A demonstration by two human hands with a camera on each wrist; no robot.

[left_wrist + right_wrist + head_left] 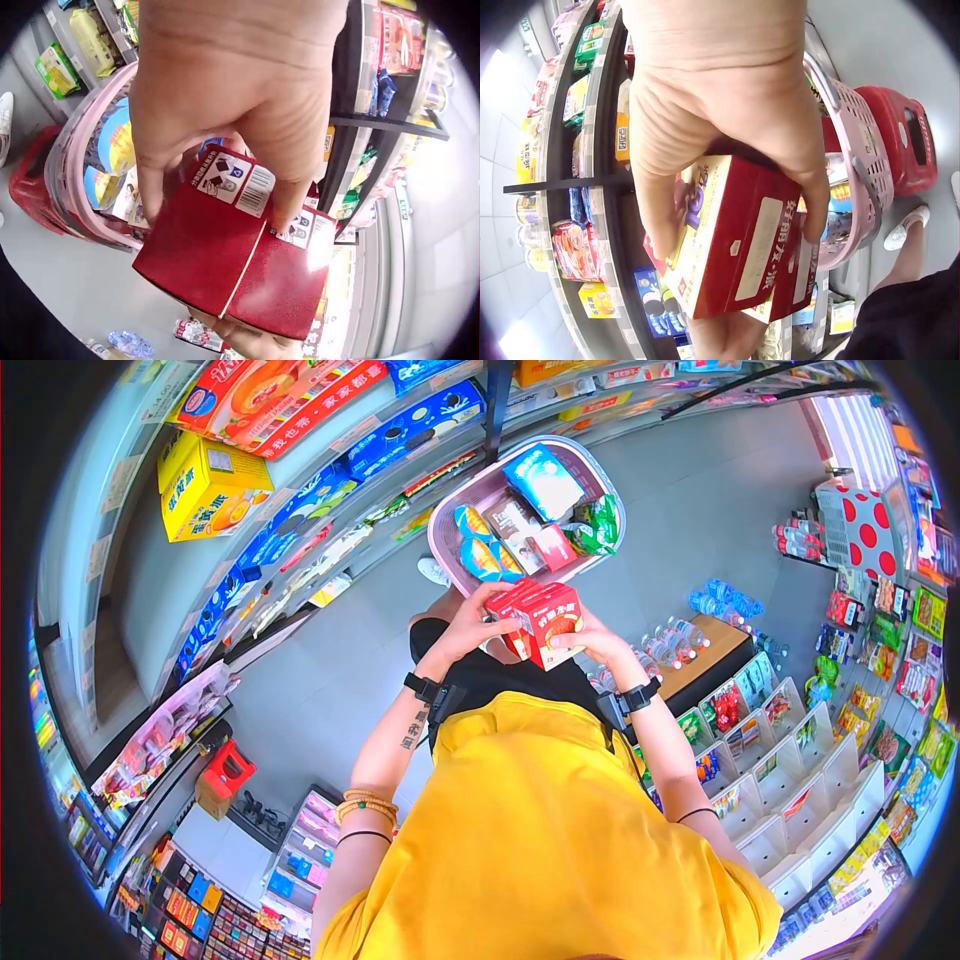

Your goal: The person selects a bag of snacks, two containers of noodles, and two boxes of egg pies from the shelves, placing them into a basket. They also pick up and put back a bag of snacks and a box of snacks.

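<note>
Two red boxes (538,622) stand side by side between both hands, in front of the person's body and just below a pink basket (440,550). The left hand (468,630) grips them from one side; in the left wrist view its thumb and fingers straddle the red boxes (202,240) near their barcodes. From the other side the right hand (600,642) holds them, its fingers spread over the red box (757,232) in the right wrist view. Inside the basket lie a blue bag (545,480), round blue-and-yellow packs (480,545) and a green bag (600,525).
Shelves with a yellow box (212,485) and blue packs run along the left. A wooden stand (705,658) with bottles is at the right, beside white compartment racks (780,780). A red basket (904,139) stands past the pink one in the right wrist view.
</note>
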